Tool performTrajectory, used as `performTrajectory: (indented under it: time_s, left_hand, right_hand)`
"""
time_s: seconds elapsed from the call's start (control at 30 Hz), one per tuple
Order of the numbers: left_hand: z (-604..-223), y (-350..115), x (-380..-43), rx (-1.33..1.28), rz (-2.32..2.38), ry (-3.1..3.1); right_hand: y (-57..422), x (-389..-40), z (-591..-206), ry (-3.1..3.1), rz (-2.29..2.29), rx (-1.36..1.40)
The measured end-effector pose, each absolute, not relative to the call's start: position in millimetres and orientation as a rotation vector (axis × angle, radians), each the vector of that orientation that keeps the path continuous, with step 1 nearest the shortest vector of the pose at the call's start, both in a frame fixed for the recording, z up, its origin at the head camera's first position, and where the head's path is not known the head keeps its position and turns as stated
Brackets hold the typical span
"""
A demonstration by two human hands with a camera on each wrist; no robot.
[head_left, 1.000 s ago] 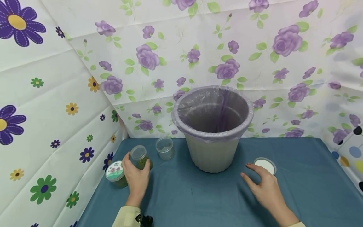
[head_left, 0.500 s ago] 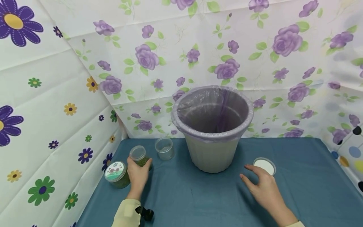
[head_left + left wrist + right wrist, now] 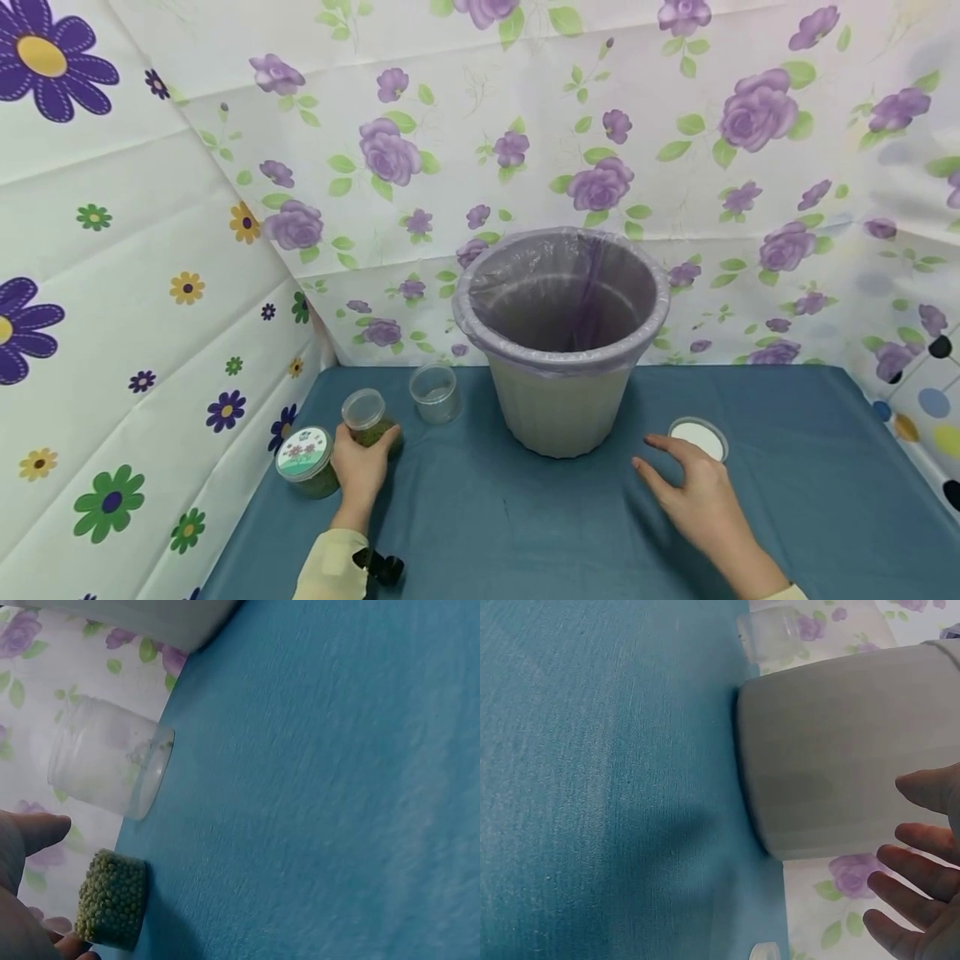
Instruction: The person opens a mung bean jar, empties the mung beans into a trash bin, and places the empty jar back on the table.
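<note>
Over blue cloth (image 3: 517,533) | left grip (image 3: 358,468) at grain jar (image 3: 370,425), hold unclear | right grip (image 3: 693,487) wide, partly hiding white disc (image 3: 702,435)

We've got the left hand (image 3: 360,467) curled round a small jar (image 3: 367,421) lower left, lined bucket (image 3: 564,408) mid-frame, and the right hand (image 3: 696,490) hovering lower right.

A small clear jar (image 3: 369,421) with round green beans (image 3: 115,900) inside stands upright on the blue cloth (image 3: 510,533).
</note>
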State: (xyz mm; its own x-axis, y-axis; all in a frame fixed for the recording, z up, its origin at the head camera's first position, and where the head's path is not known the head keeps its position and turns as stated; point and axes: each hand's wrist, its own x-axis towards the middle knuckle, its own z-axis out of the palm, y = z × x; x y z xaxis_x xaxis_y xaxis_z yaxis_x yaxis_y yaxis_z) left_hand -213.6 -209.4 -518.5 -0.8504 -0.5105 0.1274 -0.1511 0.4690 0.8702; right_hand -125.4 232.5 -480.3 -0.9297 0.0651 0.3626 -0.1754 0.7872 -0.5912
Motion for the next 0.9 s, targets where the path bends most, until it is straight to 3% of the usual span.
performTrajectory:
  time_s: [0.47, 0.9]
  left_hand:
    - [-502.9, -163.4, -169.3, 0.318, -1.412, -2.226]
    - [-465.2, -93.4, -136.9, -0.441, -1.533, -2.320]
  right_hand:
    - [224.8, -123.2, -471.7, -2.640, 0.969, 0.094]
    - [213.4, -122.6, -453.5, -2.579, 0.979, 0.185]
